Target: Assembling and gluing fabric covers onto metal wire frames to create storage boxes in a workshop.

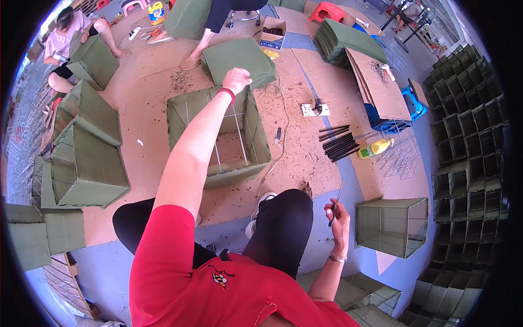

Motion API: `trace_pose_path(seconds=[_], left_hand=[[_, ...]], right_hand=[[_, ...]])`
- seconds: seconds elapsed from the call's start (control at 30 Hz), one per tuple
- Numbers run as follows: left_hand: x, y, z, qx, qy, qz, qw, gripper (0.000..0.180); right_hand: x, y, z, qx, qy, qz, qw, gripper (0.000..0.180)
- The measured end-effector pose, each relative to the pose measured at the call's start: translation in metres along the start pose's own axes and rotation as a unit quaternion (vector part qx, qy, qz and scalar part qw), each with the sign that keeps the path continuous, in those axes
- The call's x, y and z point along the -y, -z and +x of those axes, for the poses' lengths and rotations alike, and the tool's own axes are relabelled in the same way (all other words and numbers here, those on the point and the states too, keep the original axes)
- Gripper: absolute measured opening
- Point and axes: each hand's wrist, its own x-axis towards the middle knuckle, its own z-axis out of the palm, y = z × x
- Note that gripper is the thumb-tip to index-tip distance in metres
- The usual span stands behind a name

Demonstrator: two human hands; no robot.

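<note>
Left hand (237,79) reaches over open green fabric box (218,136) on floor, fingers curled at far rim by stacked green panels (239,60). Right hand (338,215) pinches thin black rod (334,210) beside knee. Step judged: frame fitting; next needs rod brought to box.

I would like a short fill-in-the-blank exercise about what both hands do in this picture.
1. The left hand reaches to the far rim of the open ____ fabric box on a wire frame.
2. The right hand holds a thin black ____.
3. The left wrist wears a ____ bead bracelet.

Missing words: green; stick; red
</note>
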Motion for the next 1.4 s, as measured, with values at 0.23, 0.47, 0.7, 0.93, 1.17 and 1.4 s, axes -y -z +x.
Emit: trace_pose_path(seconds=[0.23,0.47,0.7,0.93,1.17,1.4], left_hand=[[-0.014,0.022,-0.017,-0.054,-0.010,-0.126,0.990,0.014],[-0.013,0.094,-0.109,0.236,-0.058,-0.176,0.954,0.015],[-0.057,0.100,-0.255,0.224,-0.155,0.098,0.957,0.038],[-0.037,0.074,-0.282,0.110,-0.260,0.230,0.931,0.028],[-0.051,0.068,-0.281,0.107,-0.259,0.251,0.927,0.020],[-0.045,0.064,-0.276,0.090,-0.244,0.237,0.936,0.018]], right_hand=[[0.002,-0.002,0.013,0.024,0.011,0.016,1.000,0.043],[0.046,-0.022,0.061,0.079,0.080,0.011,0.994,0.045],[-0.097,-0.053,0.107,0.014,-0.011,-0.072,0.997,0.048],[-0.194,-0.058,0.091,-0.058,-0.098,-0.231,0.966,0.057],[-0.270,-0.022,0.065,-0.157,-0.201,-0.242,0.936,0.074],[-0.342,0.013,0.057,-0.245,-0.288,-0.266,0.887,0.072]])
